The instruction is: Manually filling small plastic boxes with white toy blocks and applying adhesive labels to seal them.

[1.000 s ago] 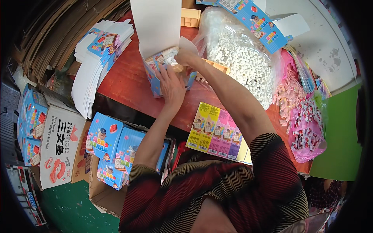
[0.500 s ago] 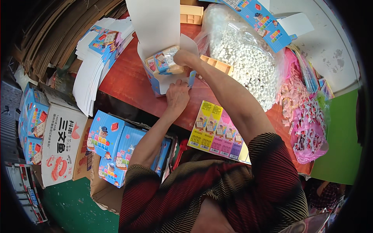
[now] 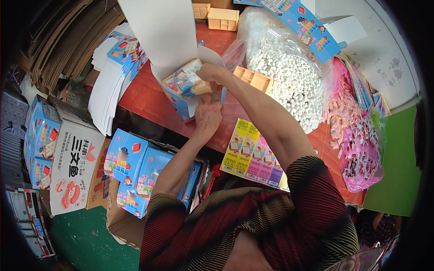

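Head view showed my right hand (image 3: 209, 74) closed in a grip on a stack of small packets (image 3: 186, 81), now tipped into the mouth of the open blue carton (image 3: 183, 106) at twelve o'clock on the red counter (image 3: 144, 97). A second before, that stack sat higher, above the rim. My left hand (image 3: 207, 118) had slid from the carton's front to its lower right side, fingers loosely curled, steadying it. I judged the filling nearly done. The bag of white pellets (image 3: 289, 77) lay at two o'clock.
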Available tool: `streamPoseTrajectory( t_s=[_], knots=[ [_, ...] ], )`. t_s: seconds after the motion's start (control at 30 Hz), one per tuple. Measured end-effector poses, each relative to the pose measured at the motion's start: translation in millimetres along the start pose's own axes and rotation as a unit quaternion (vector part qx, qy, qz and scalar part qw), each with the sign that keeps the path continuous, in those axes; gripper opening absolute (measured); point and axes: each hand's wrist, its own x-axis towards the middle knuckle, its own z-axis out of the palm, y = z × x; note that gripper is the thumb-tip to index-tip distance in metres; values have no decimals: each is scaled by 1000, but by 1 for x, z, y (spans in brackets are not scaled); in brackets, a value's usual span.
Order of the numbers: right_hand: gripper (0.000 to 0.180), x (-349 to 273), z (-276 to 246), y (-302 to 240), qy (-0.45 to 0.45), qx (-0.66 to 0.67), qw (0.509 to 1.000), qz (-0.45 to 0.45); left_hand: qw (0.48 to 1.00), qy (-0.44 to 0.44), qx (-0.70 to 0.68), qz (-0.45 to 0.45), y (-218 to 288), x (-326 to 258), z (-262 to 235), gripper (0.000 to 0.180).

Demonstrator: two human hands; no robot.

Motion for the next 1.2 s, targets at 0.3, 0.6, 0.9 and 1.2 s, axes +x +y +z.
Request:
streamPoseTrajectory(
  t_s=[0.3,0.6,0.9,1.2],
  knots=[
    [41,5,-2,7,-59,90,994,20,999,8,-27,41,-5,1,6,32],
    [40,24,16,1,-61,411,900,135,998,7,-44,45,-11,-5,7,20],
    [42,16,28,-18,42,56,998,2,997,14,-74,18,-14,-12,9,15],
    [49,-14,-4,-28,37,49,998,-18,997,-10,-74,-7,-2,-11,0,10]
  ],
)
